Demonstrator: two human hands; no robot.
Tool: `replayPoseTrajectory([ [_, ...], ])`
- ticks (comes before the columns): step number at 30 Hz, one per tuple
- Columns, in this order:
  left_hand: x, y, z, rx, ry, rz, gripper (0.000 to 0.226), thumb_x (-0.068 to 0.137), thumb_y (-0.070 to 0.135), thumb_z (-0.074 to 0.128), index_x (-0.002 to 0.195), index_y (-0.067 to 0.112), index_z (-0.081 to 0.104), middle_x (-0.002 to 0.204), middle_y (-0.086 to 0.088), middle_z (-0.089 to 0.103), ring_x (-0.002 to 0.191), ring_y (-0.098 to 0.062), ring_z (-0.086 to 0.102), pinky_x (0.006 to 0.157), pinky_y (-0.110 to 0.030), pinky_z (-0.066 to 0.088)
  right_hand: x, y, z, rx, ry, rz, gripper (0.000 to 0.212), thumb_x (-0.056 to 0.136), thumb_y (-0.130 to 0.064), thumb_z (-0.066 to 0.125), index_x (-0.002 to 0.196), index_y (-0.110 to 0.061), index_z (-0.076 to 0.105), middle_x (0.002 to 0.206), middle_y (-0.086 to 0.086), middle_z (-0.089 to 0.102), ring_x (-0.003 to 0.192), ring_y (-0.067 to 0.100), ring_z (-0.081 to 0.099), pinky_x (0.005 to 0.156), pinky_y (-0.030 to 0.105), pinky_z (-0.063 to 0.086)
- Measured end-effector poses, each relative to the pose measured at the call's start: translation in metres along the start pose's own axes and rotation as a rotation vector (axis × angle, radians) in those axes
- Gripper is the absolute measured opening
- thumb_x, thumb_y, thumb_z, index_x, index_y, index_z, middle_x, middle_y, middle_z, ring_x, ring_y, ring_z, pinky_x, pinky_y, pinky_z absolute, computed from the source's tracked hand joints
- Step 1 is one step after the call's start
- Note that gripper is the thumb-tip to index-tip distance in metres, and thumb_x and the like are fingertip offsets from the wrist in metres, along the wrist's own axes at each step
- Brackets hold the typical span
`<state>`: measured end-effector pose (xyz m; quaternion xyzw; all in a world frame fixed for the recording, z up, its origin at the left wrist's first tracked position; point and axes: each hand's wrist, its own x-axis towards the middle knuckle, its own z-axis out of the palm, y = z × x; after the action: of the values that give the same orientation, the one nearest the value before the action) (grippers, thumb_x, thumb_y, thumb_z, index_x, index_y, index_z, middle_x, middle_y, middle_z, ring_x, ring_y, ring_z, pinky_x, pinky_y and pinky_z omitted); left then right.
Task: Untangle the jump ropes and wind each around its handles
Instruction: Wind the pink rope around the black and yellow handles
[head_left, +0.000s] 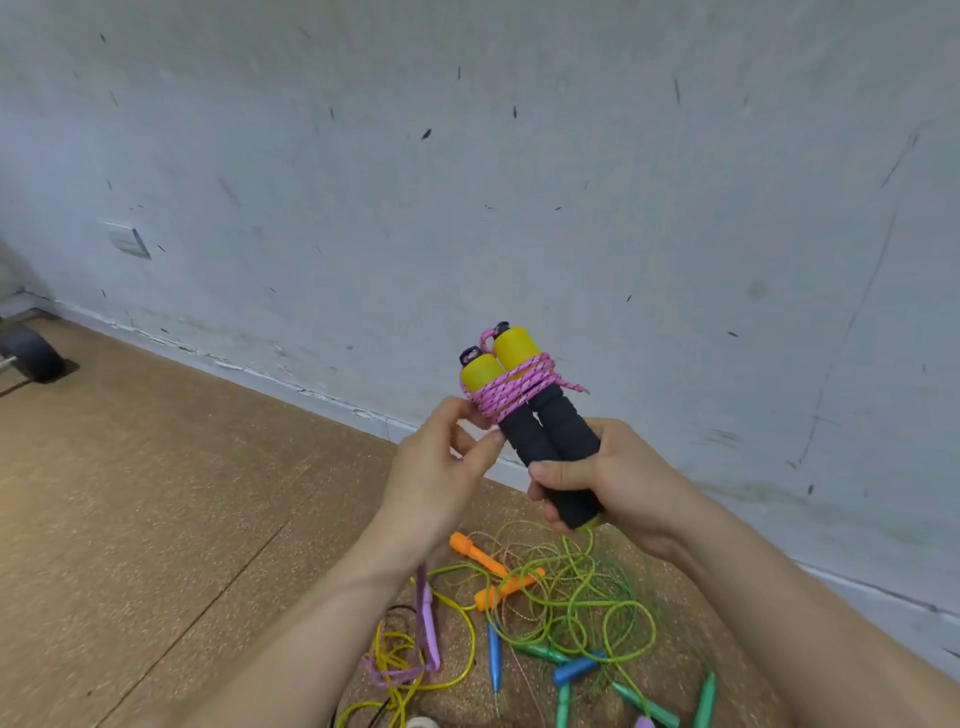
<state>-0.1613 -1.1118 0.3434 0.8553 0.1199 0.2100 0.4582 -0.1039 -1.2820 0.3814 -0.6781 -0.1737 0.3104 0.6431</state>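
Note:
My right hand (608, 480) grips two black foam handles (550, 441) with yellow tops, held side by side and tilted up to the left. A pink braided rope (511, 389) is wound around them just below the yellow tops; its loose end sticks out to the right. My left hand (441, 467) pinches the pink rope at the left side of the winding, and the rope hangs down past my left wrist. On the floor below lies a tangle of green and yellow ropes (576, 592) with orange handles (480, 556), blue handles (576, 669) and green handles (644, 704).
A purple flat rope (427, 631) and a yellow cord (415, 670) lie on the cork floor (182, 493) under my left arm. A scuffed white wall (467, 208) rises close ahead. A black wheel (34, 353) stands at the far left by the wall.

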Motion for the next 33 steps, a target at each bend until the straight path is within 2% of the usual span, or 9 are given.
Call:
replayPoseTrajectory([
  [4, -0.005, 0.001, -0.008, 0.422, 0.056, 0.301, 0.010, 0.088, 0.036, 0.063, 0.083, 0.028, 0.065, 0.069, 0.006, 0.055, 0.065, -0.012, 0.050, 0.058, -0.034, 0.042, -0.001, -0.005, -0.003, 0.119, 0.088, 0.054, 0.011, 0.087, 0.000, 0.065, 0.094, -0.003, 0.057, 0.072, 0.017, 0.061, 0.054, 0.025, 0.056, 0.052, 0.031, 0.051],
  [6, -0.005, -0.001, -0.004, 0.282, 0.061, 0.211, 0.012, 0.089, 0.028, 0.063, 0.080, 0.023, 0.070, 0.069, 0.007, 0.058, 0.066, -0.011, 0.051, 0.060, -0.030, 0.041, 0.000, -0.004, -0.002, 0.074, 0.114, 0.045, 0.011, 0.087, -0.001, 0.066, 0.095, -0.002, 0.058, 0.071, 0.017, 0.062, 0.054, 0.025, 0.057, 0.053, 0.033, 0.052],
  [10, 0.002, 0.001, -0.004, -0.213, -0.163, -0.277, 0.025, 0.096, 0.019, 0.054, 0.082, 0.019, 0.074, 0.055, 0.004, 0.054, 0.053, -0.013, 0.044, 0.051, -0.023, 0.035, 0.006, 0.003, 0.003, -0.141, 0.197, -0.032, 0.010, 0.085, 0.001, 0.066, 0.089, -0.003, 0.058, 0.068, 0.015, 0.060, 0.053, 0.024, 0.057, 0.055, 0.037, 0.050],
  [14, 0.012, -0.003, -0.014, 0.174, -0.130, -0.153, 0.028, 0.096, 0.026, 0.050, 0.074, 0.026, 0.068, 0.054, 0.003, 0.050, 0.050, -0.015, 0.044, 0.055, -0.028, 0.031, 0.007, 0.004, 0.004, -0.146, 0.158, -0.035, 0.010, 0.086, 0.000, 0.066, 0.091, -0.002, 0.058, 0.069, 0.016, 0.060, 0.053, 0.025, 0.056, 0.051, 0.033, 0.049],
  [21, 0.015, 0.004, -0.027, 0.160, -0.236, -0.107, 0.029, 0.096, 0.029, 0.050, 0.071, 0.026, 0.066, 0.056, 0.001, 0.045, 0.047, -0.015, 0.037, 0.056, -0.029, 0.031, 0.008, 0.003, -0.002, 0.018, 0.096, 0.068, 0.010, 0.086, -0.002, 0.067, 0.092, -0.003, 0.058, 0.070, 0.017, 0.062, 0.053, 0.026, 0.057, 0.051, 0.032, 0.051],
  [26, -0.002, 0.015, -0.018, 0.776, -0.196, 0.180, 0.018, 0.092, 0.036, 0.052, 0.093, 0.020, 0.059, 0.076, -0.003, 0.063, 0.074, -0.028, 0.058, 0.059, -0.035, 0.043, 0.014, 0.013, 0.003, -0.213, 0.133, 0.076, 0.011, 0.082, 0.002, 0.065, 0.083, -0.004, 0.056, 0.064, 0.016, 0.058, 0.050, 0.025, 0.054, 0.047, 0.030, 0.044],
  [28, -0.010, 0.011, -0.015, 0.987, -0.107, 0.311, 0.024, 0.086, 0.029, 0.059, 0.108, 0.023, 0.051, 0.070, -0.002, 0.061, 0.060, -0.030, 0.053, 0.046, -0.032, 0.031, 0.019, 0.021, 0.006, -0.437, 0.169, 0.056, 0.012, 0.080, -0.003, 0.064, 0.078, -0.007, 0.053, 0.060, 0.015, 0.056, 0.045, 0.024, 0.053, 0.047, 0.031, 0.042],
  [31, -0.013, 0.010, -0.015, 1.115, -0.139, 0.473, 0.045, 0.054, 0.012, 0.080, 0.092, 0.025, 0.059, 0.043, 0.001, 0.031, 0.034, -0.026, 0.020, 0.040, -0.021, 0.002, 0.023, 0.024, -0.002, -0.674, 0.185, 0.088, 0.013, 0.076, -0.011, 0.063, 0.083, -0.007, 0.053, 0.064, 0.021, 0.065, 0.046, 0.030, 0.059, 0.050, 0.034, 0.045],
  [33, -0.010, 0.003, -0.013, 1.130, -0.231, 0.593, 0.037, 0.050, 0.015, 0.083, 0.077, 0.026, 0.061, 0.046, 0.002, 0.039, 0.034, -0.027, 0.036, 0.035, -0.020, 0.010, 0.021, 0.024, -0.009, -0.799, 0.128, 0.169, 0.024, 0.075, -0.012, 0.063, 0.094, -0.008, 0.049, 0.074, 0.020, 0.068, 0.054, 0.031, 0.060, 0.053, 0.035, 0.045],
])
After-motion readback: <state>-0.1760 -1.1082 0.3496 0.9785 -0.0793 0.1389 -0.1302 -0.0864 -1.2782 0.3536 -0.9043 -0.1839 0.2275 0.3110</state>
